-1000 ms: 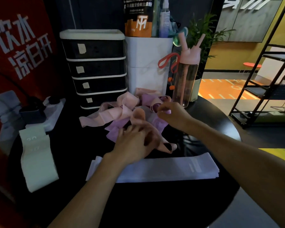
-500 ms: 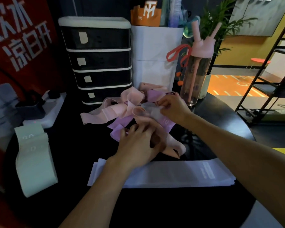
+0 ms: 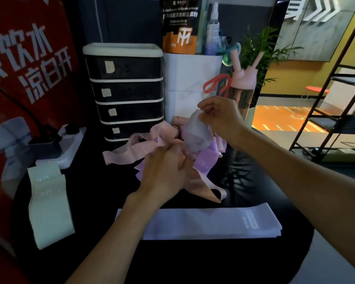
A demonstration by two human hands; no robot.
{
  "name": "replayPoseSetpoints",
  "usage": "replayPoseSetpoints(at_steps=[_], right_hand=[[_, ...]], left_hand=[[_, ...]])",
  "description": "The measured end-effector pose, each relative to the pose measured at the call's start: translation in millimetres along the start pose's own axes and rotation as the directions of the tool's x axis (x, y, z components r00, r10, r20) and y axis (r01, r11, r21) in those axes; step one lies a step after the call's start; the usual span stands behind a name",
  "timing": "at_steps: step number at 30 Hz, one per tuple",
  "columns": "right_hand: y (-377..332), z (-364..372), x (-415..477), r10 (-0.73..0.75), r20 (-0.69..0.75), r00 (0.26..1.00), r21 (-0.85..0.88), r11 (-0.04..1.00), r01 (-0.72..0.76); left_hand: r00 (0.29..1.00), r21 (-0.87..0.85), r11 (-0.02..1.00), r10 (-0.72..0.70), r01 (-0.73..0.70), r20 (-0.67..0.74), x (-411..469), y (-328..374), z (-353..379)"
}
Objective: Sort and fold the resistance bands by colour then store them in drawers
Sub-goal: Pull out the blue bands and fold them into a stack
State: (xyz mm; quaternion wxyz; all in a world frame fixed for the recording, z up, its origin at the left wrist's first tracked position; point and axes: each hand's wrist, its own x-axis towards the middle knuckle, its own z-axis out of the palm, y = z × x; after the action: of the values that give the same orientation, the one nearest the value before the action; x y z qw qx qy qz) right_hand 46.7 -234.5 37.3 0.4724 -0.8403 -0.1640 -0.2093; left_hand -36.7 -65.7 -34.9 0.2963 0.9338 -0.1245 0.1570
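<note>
Right hand [image 3: 219, 119] is raised above the heap and pinches the top edge of a pale lilac band [image 3: 197, 134], whose lower end hangs down into the tangled heap of pink and purple bands [image 3: 205, 160]. Left hand [image 3: 166, 171] lies lower on this heap with fingers bent; whether it really grips something, I cannot tell. Just in front of the heap, a flat stack of lilac bands [image 3: 213, 224] lies on the black table [image 3: 193, 259]. At the left lie folded pale green bands [image 3: 47, 206]. Behind the heap stands the drawer unit [image 3: 125, 91], all drawers closed.
</note>
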Motion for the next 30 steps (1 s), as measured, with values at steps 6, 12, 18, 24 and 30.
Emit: replayPoseSetpoints(at_steps=[6, 12, 18, 24, 30], right_hand=[[-37.6, -16.3, -7.5, -0.042, -0.009, 0.999, 0.149, 0.988, 0.043], [-64.1, -24.9, -18.6, -0.086, -0.004, 0.996, 0.176, 0.981, 0.085], [-76.3, -30.5, -30.5, -0.047, 0.032, 0.998, 0.209, 0.977, 0.04], [-81.9, -33.5, -38.5, 0.051, 0.143, 0.988, 0.256, 0.963, -0.087], [-93.0, -37.6, -36.0, 0.069, 0.088, 0.994, 0.272, 0.958, -0.09]], left_hand=[[0.989, -0.404, 0.912, -0.12, 0.073, -0.091, 18.9, 17.1, -34.9], [0.977, -0.652, 0.759, -0.141, 0.003, -0.159, 26.0, 35.6, -57.7], [0.969, -0.731, 0.681, -0.156, -0.036, -0.194, 24.2, 46.2, -72.2], [0.916, -0.745, 0.648, -0.186, -0.157, -0.354, 21.9, 60.6, -86.2], [0.931, -0.751, 0.631, -0.121, -0.197, -0.345, 17.7, 63.0, -91.3]])
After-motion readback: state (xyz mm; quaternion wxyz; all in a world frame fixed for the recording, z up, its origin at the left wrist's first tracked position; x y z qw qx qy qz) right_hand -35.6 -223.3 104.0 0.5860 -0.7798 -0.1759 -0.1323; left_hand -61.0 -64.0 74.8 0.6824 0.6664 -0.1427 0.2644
